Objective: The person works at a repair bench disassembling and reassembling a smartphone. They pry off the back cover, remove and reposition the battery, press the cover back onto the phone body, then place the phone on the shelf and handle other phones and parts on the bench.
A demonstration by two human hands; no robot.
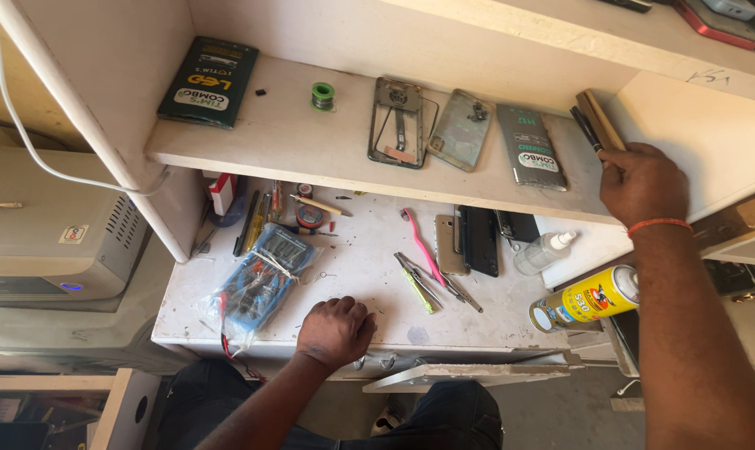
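My right hand [642, 182] is up at the far right end of the shelf [311, 142], fingers curled round a flat wooden strip [601, 117] w/ a dark pen-like tool [586, 127] beside it — both stick out past my knuckles toward the back wall. My left hand [336, 331] rests near the front edge of the white bench [369, 275], fingers bunched into a loose fist, holding nothing I can see.

Risks, as I judge them: the strip is smooth and thin, so it could slip; my forearm passes right over the yellow spray can [583, 298] lying on its side near the right edge — round, glossy, apt to roll off if bumped. The small clear bottle [544, 252] is light plastic, easy to tip. On the shelf, a bare phone frame [398, 122] and a back cover [462, 128] lie flat, thin & fragile.
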